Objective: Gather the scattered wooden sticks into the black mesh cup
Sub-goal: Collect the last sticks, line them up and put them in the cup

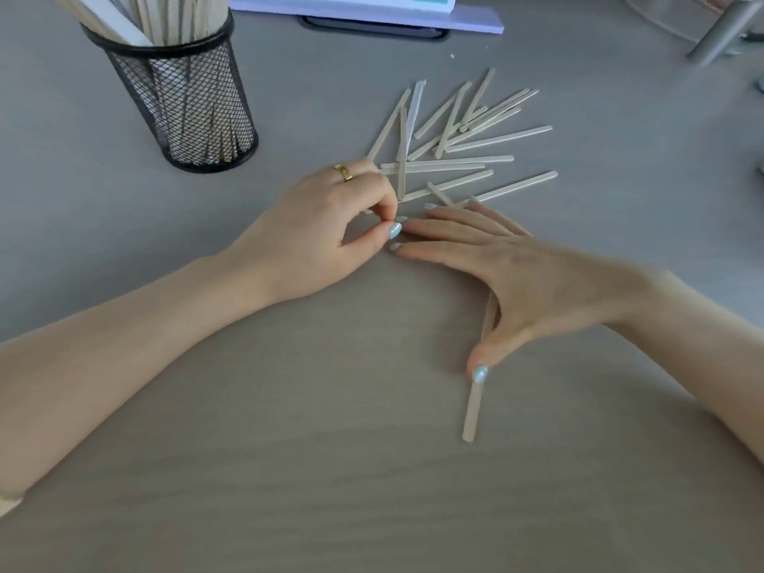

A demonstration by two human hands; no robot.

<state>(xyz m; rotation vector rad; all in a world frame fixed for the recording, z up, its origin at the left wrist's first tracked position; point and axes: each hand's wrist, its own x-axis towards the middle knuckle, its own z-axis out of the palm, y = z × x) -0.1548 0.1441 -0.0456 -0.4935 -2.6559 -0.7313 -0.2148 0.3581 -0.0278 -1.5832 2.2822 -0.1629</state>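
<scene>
A black mesh cup (pixel 194 113) stands upright at the back left, packed with wooden sticks. A loose pile of wooden sticks (pixel 459 146) lies fanned out on the grey table (pixel 289 448), right of the cup. My left hand (pixel 330 229), wearing a gold ring, is curled in a pinch over the near end of one stick at the pile's near-left edge. My right hand (pixel 521 270) lies flat, fingers stretched left over the pile's near edge and touching the left thumb. Its thumb rests on a single stick (pixel 471 411) that points toward me.
A white booklet (pixel 372 10) lies on a dark flat device along the back edge. A grey metal leg (pixel 719 31) and a wire basket stand at the back right.
</scene>
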